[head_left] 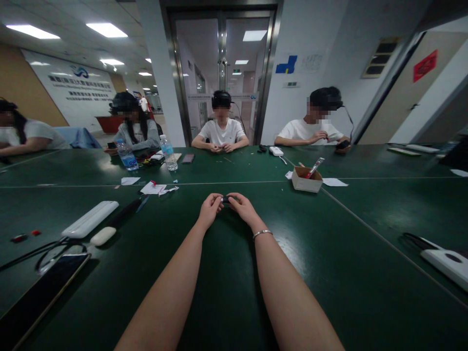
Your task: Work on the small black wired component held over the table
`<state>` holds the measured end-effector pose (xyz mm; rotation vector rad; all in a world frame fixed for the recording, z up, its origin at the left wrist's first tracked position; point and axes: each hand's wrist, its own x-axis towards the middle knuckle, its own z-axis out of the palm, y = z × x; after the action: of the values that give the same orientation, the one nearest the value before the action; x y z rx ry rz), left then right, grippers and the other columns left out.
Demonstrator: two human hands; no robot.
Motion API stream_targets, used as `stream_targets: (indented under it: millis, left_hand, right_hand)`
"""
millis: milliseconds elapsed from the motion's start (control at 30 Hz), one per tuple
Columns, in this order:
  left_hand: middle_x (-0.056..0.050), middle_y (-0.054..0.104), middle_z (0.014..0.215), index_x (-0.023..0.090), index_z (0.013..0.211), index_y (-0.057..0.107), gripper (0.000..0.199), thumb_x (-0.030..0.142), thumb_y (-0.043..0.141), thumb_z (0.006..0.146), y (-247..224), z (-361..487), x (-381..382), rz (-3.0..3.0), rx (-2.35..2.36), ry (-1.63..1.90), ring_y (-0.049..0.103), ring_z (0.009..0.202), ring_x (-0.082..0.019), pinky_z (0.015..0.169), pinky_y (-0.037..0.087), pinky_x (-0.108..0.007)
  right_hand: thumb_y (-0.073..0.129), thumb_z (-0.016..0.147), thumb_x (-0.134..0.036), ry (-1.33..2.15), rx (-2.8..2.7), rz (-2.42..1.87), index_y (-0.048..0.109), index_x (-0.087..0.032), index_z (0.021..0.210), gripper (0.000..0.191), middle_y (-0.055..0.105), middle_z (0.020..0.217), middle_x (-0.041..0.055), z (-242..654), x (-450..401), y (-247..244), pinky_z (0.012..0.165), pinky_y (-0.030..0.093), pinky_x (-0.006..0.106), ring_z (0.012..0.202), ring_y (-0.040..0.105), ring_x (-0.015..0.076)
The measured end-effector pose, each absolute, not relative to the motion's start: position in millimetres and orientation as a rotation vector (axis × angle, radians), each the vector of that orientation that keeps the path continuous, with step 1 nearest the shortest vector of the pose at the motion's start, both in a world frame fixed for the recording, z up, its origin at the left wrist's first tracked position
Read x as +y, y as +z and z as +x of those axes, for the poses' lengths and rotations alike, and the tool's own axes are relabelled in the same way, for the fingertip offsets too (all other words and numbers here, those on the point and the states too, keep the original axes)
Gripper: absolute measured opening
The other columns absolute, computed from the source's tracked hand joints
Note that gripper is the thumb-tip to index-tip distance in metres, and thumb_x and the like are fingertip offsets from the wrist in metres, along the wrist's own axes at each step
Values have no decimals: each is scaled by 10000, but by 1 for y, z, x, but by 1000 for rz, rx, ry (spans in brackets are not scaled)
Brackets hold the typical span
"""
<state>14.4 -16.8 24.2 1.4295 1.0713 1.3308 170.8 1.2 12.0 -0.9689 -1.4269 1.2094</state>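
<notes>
A small black object with a shiny silver end (225,199) is held between my two hands over the middle of the green table; its exact kind is too small to tell. My left hand (211,208) pinches the silver end between thumb and fingers. On the black end, the thumb and fingers of my right hand (241,206) are closed. Both hands rest low over the tabletop, with forearms stretched forward. A silver bracelet (263,234) circles my right wrist.
A phone (44,297), a white power bank (90,219), a white oval case (103,236) and cables lie at left. Paper scraps (153,188) and water bottles (168,153) stand farther back. A small cardboard box (307,180) sits right. Several people (220,131) sit across the table (365,273).
</notes>
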Motion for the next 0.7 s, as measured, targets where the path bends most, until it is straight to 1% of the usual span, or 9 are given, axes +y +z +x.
stream_targets:
  millis: [100, 367, 500, 600, 700]
  left_hand:
    - [5, 574, 668, 155, 939, 592, 288, 412, 551, 816, 24, 14, -17, 1441, 1078, 1326, 524, 573, -97, 527, 395, -214]
    - [-3, 590, 693, 155, 961, 579, 303, 426, 531, 836, 18, 12, -13, 1455, 1092, 1328, 543, 581, -99, 527, 405, -214]
    - [-4, 600, 701, 160, 959, 585, 298, 426, 526, 838, 16, 12, -11, 1459, 1096, 1317, 548, 582, -96, 526, 401, -210]
    - [4, 595, 653, 158, 923, 585, 304, 439, 557, 812, 17, 13, -11, 1408, 1104, 1329, 533, 542, -92, 508, 385, -209]
    - [6, 597, 621, 156, 898, 578, 319, 447, 607, 771, 19, 15, -11, 1357, 1088, 1338, 526, 521, -93, 497, 373, -209]
  right_hand:
    - [612, 791, -394, 1142, -1486, -997, 631, -200, 1025, 304, 636, 766, 2, 172, 2, 10, 589, 461, 229, 615, 556, 113]
    - [600, 802, -385, 1083, -1516, -1008, 647, -199, 1024, 293, 620, 733, 2, 173, 1, 11, 588, 447, 235, 614, 529, 121]
    - [598, 800, -399, 1085, -1517, -1024, 648, -193, 1035, 317, 624, 741, 3, 173, 1, 11, 597, 447, 236, 620, 531, 119]
    - [619, 782, -407, 1141, -1467, -1034, 649, -181, 1023, 332, 627, 724, 0, 172, 0, 12, 589, 450, 230, 605, 539, 111]
    - [667, 748, -384, 1272, -1333, -1004, 654, -168, 976, 315, 659, 776, 17, 171, 0, 15, 639, 484, 234, 664, 601, 116]
